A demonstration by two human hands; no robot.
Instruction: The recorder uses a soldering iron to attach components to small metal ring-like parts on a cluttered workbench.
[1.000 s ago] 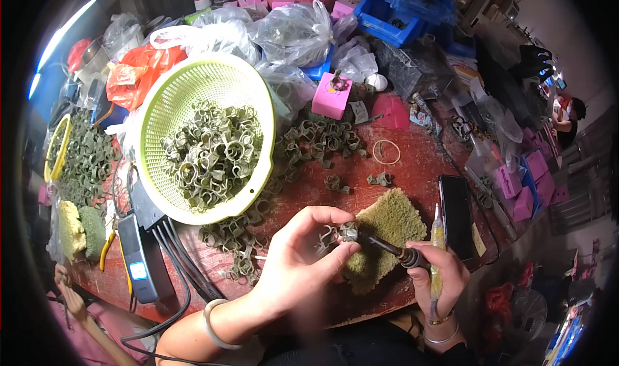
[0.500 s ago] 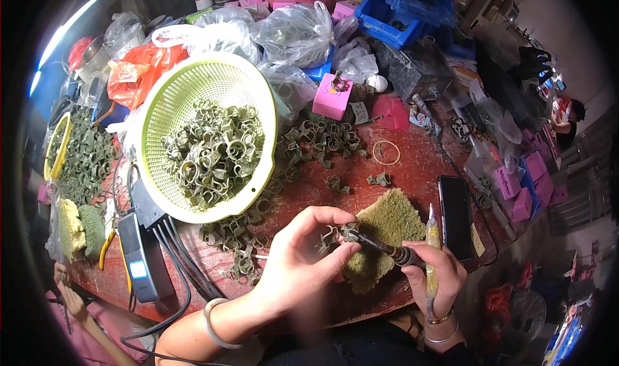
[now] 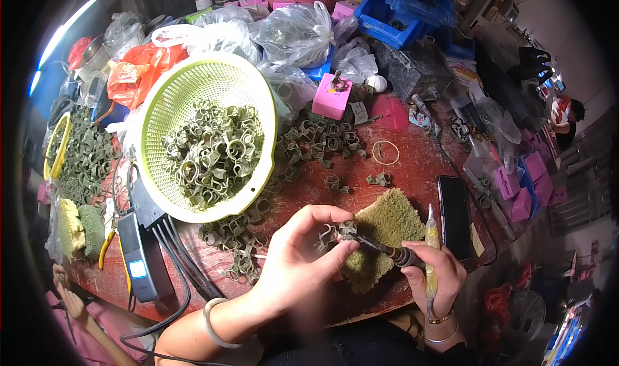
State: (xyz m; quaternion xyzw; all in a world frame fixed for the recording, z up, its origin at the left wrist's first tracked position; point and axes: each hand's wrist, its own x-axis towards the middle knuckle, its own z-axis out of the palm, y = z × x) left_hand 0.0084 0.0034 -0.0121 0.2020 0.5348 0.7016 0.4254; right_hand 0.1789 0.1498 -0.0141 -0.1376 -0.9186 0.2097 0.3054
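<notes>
My left hand (image 3: pixel 298 263) pinches a small grey-green ring-shaped piece (image 3: pixel 329 236) between thumb and fingers, above the table's front edge. My right hand (image 3: pixel 443 270) is closed on a dark pen-shaped tool (image 3: pixel 380 247), its tip meeting the piece at my left fingertips. A second, yellowish slim tool (image 3: pixel 432 237) with a pale pointed tip stands upright between the right fingers. Beneath the dark tool lies a rough green sponge (image 3: pixel 396 217). Beyond my left hand, a pale yellow-green plastic basket (image 3: pixel 153 172) holds many similar ring pieces (image 3: pixel 219 156).
More ring pieces (image 3: pixel 325 137) lie loose on the red table (image 3: pixel 303 198). A pink block (image 3: pixel 332 98) bears one piece. A black phone (image 3: pixel 455 217) lies right of the sponge. At left are a grey device (image 3: pixel 137 256) and black cables (image 3: pixel 187 256). Another person's hand (image 3: pixel 71 298) shows lower left.
Almost nothing differs. The ring piece and my left fingertips have shifted very slightly; both hands keep their hold.
</notes>
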